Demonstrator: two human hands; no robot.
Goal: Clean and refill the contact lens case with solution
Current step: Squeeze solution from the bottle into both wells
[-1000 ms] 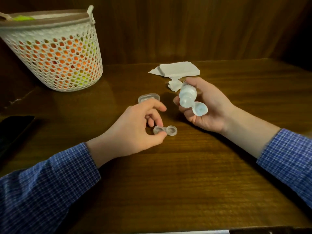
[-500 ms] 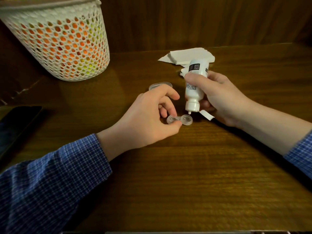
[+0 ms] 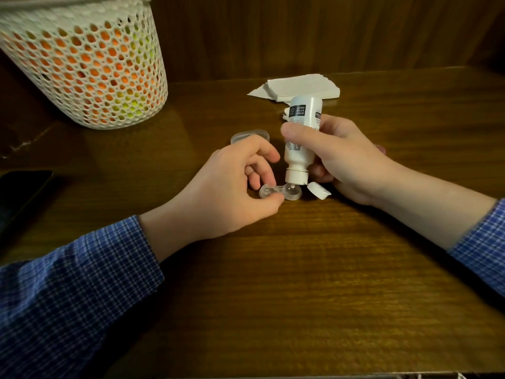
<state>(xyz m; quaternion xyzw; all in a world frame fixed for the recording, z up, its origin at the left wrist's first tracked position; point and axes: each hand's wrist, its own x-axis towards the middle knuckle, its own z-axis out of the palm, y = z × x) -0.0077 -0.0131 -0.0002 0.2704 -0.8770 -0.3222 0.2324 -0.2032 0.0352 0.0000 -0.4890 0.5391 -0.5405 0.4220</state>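
A clear two-well contact lens case [image 3: 281,191] lies on the wooden table [image 3: 300,283]. My left hand [image 3: 232,192] pinches its left well between thumb and fingers. My right hand [image 3: 344,160] grips a small white solution bottle [image 3: 300,138], turned upside down. Its nozzle sits right over the case's right well, and its flip cap [image 3: 318,190] hangs open to the right. The clear case lid [image 3: 250,135] rests on the table behind my left hand, partly hidden by it.
A white mesh basket [image 3: 84,69] with orange and yellow contents stands at the back left. Folded white tissues [image 3: 297,86] lie behind the bottle by the wooden back wall. A dark phone [image 3: 19,192] lies at the left edge.
My right hand turned the bottle from lying sideways to nozzle-down and brought it onto the case's right well. My left hand kept its pinch on the case.
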